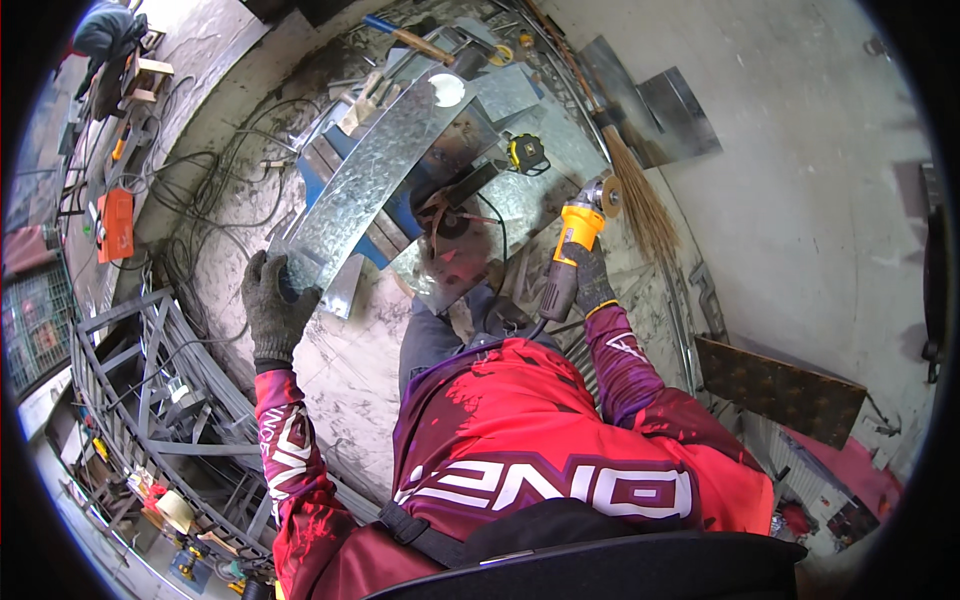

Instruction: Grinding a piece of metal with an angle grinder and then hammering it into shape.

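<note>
Black curved rim (600, 565) of something too cropped to identify fills the bottom edge, and just beyond it spreads the person's red and maroon jersey (520, 420), with white lettering across it. The right hand (592, 278), in a dark grey knit glove, is wrapped around the body of a yellow and grey angle grinder (578, 225); its disc (609, 196) points away from the person, well apart from the workpiece. That workpiece, a long galvanised sheet-metal strip (360, 175), slants across a blue support (402, 212), a white round patch near its far end. The left hand (275, 305), gloved alike, has fingers and thumb spread at the strip's near left end, touching it; how firmly it grips I cannot tell. Between the strip and the grinder sits a black and yellow tape measure (527, 154). To the right a straw broom (640, 190) leans; to the left, black cables (205, 185) tangle on the floor near an orange case (116, 225)
</note>
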The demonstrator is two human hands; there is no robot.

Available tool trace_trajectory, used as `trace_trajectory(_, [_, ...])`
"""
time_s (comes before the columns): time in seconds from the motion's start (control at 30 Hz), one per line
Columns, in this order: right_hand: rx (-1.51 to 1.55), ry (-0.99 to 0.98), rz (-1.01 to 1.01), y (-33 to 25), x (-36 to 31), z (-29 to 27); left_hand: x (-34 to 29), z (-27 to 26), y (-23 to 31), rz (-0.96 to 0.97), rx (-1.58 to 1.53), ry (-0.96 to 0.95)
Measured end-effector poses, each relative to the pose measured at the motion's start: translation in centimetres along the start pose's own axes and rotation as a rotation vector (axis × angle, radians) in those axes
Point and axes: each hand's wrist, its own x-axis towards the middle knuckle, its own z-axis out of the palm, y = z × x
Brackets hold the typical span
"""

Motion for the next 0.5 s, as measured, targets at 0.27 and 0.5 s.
trace_trajectory(0.27, [0.056,-0.042,0.040,-0.4,0.0,-0.1,0.0,0.4,2.2,0.060,-0.038,-0.166])
trace_trajectory(0.5, [0.016,0.036,0.069,-0.4,-0.2,-0.4,-0.6,4.1,3.3,0.016,0.024,-0.083])
